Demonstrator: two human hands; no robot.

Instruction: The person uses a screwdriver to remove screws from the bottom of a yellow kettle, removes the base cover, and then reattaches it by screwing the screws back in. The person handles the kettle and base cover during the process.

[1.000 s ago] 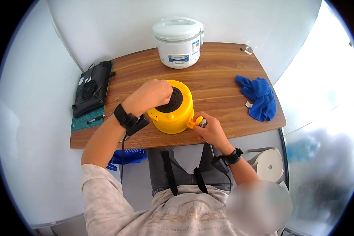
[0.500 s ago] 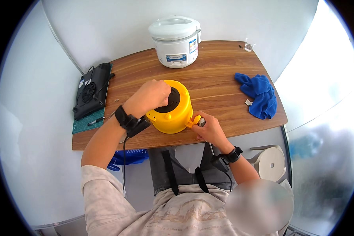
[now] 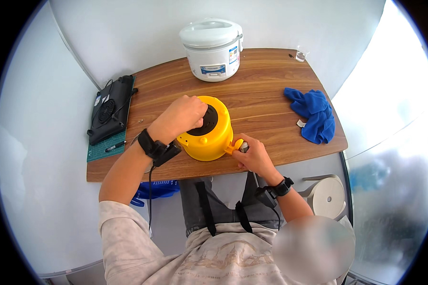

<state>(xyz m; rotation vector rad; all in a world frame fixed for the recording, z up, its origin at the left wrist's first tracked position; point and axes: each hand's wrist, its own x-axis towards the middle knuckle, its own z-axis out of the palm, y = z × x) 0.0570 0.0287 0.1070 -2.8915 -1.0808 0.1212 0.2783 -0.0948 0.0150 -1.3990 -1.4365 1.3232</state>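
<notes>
A yellow pot-shaped appliance body [image 3: 209,147] rests near the table's front edge, its round black base plate [image 3: 213,121] facing up. My left hand [image 3: 188,114] lies over that plate with fingers curled in; whatever they pinch is hidden. At the body's right side, my right hand [image 3: 254,154] is closed beside the yellow side handle [image 3: 235,145] and touches it. It holds a screwdriver-like tool [image 3: 244,147], whose grey end shows above the fingers and whose thin metal shaft comes out below toward my lap.
A white rice cooker [image 3: 211,52] stands at the back of the wooden table [image 3: 261,85]. To the left, a black appliance [image 3: 110,111] and a pen [image 3: 115,147] lie on a green mat [image 3: 100,152]. Right are a blue cloth [image 3: 316,116], a small clear cup [image 3: 301,54] and a white stool [image 3: 329,197].
Hardly anything differs. Both hands stay in place on the yellow body and the tool; the left hand has shifted only very slightly.
</notes>
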